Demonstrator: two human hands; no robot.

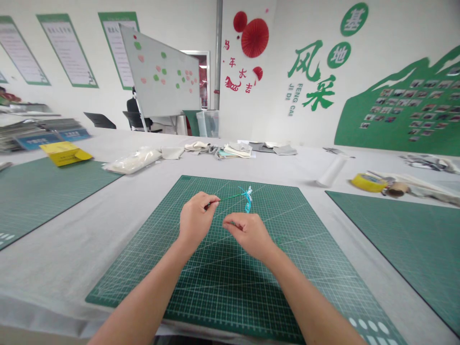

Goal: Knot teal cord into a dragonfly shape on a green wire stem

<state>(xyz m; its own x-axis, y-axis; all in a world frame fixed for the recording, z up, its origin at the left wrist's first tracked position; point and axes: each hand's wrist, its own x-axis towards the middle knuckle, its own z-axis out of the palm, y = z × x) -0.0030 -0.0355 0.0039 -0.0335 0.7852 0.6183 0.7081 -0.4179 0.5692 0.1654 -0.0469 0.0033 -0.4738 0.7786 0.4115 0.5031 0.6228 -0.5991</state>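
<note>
Between the thumb and fingers of my left hand (197, 215) is a thin green stem (232, 197), pointing to the right. At its far end sits a light-blue, ribbon-like piece (248, 200) with white markings; one strip hangs down from it. My right hand (249, 232) is closed in a pinch just below and to the right of the stem, apart from my left hand. Whatever its fingertips may hold is too small to make out. Both hands are above a green gridded cutting mat (280, 287).
More cutting mats lie left (46, 196) and right (406, 230). Farther back are a yellow folded card (66, 153), a plastic-wrapped bundle (134, 160), folded fabrics (237, 150), a white roll (332, 171) and a yellow tape roll (368, 182). A whiteboard (161, 76) stands behind.
</note>
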